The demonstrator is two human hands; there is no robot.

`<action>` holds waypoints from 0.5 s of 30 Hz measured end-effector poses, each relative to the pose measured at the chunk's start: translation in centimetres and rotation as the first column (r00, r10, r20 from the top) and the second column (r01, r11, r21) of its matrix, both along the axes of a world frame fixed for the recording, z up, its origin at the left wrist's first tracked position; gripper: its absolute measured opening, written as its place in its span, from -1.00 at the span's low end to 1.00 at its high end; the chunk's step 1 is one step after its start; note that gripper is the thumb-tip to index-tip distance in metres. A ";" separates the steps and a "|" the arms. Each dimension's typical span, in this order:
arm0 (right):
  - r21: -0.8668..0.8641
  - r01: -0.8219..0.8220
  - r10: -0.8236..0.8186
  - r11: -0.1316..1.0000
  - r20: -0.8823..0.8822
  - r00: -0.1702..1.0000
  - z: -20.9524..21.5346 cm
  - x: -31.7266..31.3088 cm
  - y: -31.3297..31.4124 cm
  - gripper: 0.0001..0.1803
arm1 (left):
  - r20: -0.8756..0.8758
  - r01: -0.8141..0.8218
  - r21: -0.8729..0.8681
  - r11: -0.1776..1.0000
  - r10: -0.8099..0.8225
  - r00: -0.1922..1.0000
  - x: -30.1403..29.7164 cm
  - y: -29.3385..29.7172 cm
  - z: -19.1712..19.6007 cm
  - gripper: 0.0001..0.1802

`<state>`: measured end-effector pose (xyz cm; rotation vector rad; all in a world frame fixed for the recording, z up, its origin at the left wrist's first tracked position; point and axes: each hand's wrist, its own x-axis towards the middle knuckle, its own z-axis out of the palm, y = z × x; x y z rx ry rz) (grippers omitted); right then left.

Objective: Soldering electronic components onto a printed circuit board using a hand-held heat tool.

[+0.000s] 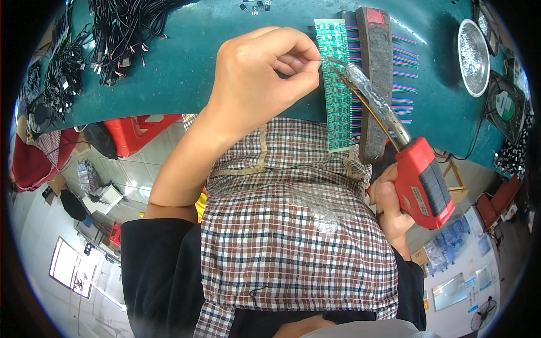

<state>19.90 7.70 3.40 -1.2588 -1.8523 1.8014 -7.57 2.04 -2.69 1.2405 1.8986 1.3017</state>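
Observation:
My right hand (391,204) grips a red soldering gun (424,183) with a long metal barrel. Its tip reaches up and left over a green circuit board strip (338,107), which carries rows of small parts. Thumb and forefinger of my left hand (265,70) are pinched together at the board's left edge, close to the tip. A thin wire seems to run from that pinch onto the board; its end is too small to make out. Thin coloured wires (403,56) extend from the board's right side, beneath a dark grey bar (376,84) lying across them.
Bundles of black cables (121,34) lie at the table's far left. Several small black parts (256,8) sit near the far edge. To the right are a metal bowl (473,58) and a black fan (505,107). A red stool (138,132) stands below the table.

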 end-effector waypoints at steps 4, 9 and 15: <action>-0.056 0.071 -0.069 0.996 0.035 0.997 0.6 -0.3 -0.2 -0.85 | -0.013 -0.001 0.001 1.000 0.001 1.000 0.0 0.1 0.0 -0.88; -0.045 0.049 -0.049 0.998 -0.002 0.999 0.0 -0.2 -0.2 -0.84 | -0.015 -0.002 0.015 1.000 0.002 1.000 0.0 0.1 -0.1 -0.88; 0.024 0.019 -0.019 1.000 -0.006 1.000 0.0 0.0 -0.2 -0.81 | -0.012 -0.002 0.007 1.000 0.002 1.000 0.1 0.0 -0.1 -0.88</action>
